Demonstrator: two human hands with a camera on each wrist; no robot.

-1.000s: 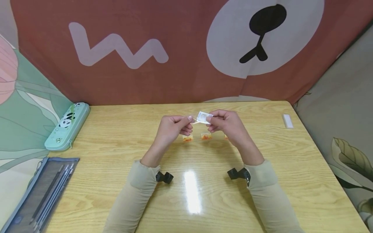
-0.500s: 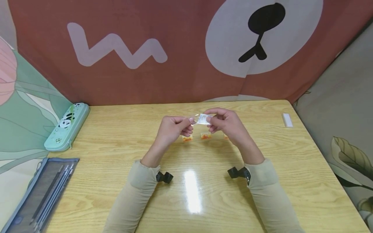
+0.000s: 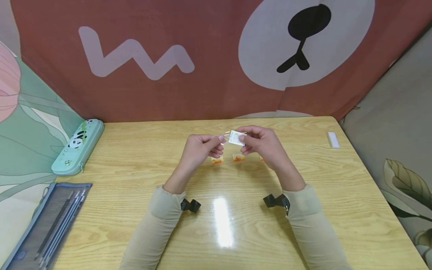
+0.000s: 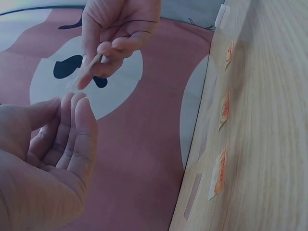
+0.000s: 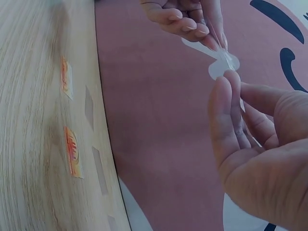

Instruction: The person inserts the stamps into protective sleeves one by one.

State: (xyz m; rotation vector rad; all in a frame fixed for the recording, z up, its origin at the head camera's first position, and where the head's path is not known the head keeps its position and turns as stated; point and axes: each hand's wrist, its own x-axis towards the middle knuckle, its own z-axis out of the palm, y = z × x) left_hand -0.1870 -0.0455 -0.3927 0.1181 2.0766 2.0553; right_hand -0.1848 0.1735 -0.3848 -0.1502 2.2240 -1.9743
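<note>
1. Fingers [image 3: 216, 151] of the left hand [image 3: 197, 149] are curled in; we see them and the thumb pinching the left end of a clear film [image 3: 227, 137].
2. That film spans the gap between the hands, running left to right, roughly along the far edge of the desk [image 3: 135, 157]; we judge this line the relation that counts.
3. On the desk beneath, we count three orange packets [image 3: 238, 158] in a row alongside the far edge.
4. Right of the left fingertips, raised off the desk, we find the white packet [image 3: 237, 137]; we cannot tell whether the film is joined to it.
5. Nearer to it is the right hand [image 3: 264, 144], which we see pinching it, thumb on top.
</note>
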